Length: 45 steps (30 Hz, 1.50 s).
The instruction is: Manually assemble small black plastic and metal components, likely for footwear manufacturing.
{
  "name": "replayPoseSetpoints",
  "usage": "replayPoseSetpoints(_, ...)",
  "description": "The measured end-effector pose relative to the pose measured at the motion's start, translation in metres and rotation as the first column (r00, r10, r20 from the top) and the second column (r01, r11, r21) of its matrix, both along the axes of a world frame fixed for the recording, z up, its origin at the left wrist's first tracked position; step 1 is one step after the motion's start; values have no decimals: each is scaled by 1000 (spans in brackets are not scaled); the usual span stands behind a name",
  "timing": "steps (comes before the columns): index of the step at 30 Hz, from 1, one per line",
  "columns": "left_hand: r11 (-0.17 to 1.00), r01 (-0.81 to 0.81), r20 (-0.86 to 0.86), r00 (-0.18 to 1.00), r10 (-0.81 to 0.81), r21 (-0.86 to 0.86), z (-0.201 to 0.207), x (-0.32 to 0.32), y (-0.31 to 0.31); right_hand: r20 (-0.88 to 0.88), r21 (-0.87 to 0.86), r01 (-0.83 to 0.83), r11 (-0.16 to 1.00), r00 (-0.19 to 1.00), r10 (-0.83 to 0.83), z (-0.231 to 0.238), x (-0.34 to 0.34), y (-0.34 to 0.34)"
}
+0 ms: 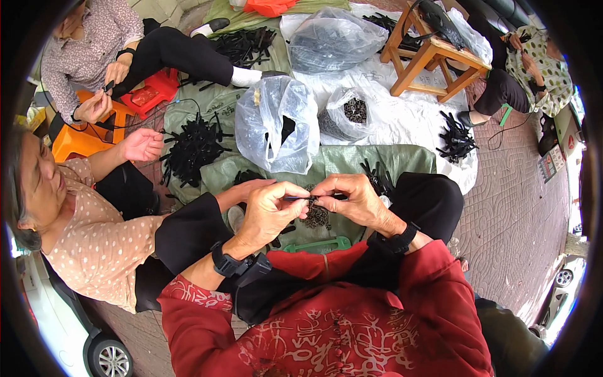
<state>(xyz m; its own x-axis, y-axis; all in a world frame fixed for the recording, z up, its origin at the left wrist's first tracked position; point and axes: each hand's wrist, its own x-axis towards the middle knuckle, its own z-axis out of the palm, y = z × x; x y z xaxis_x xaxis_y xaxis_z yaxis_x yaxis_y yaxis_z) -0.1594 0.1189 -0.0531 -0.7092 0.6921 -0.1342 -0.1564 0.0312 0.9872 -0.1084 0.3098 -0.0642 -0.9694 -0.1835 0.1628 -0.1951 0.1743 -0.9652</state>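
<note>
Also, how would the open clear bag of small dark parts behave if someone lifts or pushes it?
The bag is probably floppy: its film looks thin and creased. Likely heavyish for its size, since parts look densely packed inside. Pushed over, it may spill some, as its mouth gapes open.

The setting is outdoors, in daylight. Reddish-brown paving [509, 195] with a raised pattern fills the right of the frame and shows again at lower left. Across the upper middle, a white sheet [408, 129] and a green sheet [392, 157] cover the ground. 1 wooden stool [409, 70] stands at upper right; at upper left are a low red plastic stool [154, 88] and an orange plastic seat [66, 144]. A pale wall [160, 7] borders the top left. A white car [59, 308] is parked at lower left; what looks like another vehicle [559, 298] bends along the right rim.
</note>
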Motion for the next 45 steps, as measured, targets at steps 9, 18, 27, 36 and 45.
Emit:
replayPoseSetpoints(9, 999, 19, 128, 992, -22, 26, 3, -9, 0, 76, -24, -31, 999, 997, 33, 4, -3, -1)
replayPoseSetpoints(18, 994, -28, 43, 999, 33, -104, 11, -10, -4, 118, -195, 36, 980, 993, -13, -6, -4, -13)
replayPoseSetpoints(27, 999, -39, 141, 989, 44, -37, -7, -16, 10, 242, -188, 96, 977, 969, -49, -14, -7, -7)
replayPoseSetpoints(36, 995, -74, 45, 996, 77, -69, -22, -3, -2, 368, -212, 89, 973, 930, -5, -28, -4, -19)
replayPoseSetpoints(45, 996, -65, -1, 998, 65, -57, -26, 0, -6, 344, -254, 128, 959, 938, -35, -34, -8, -25)
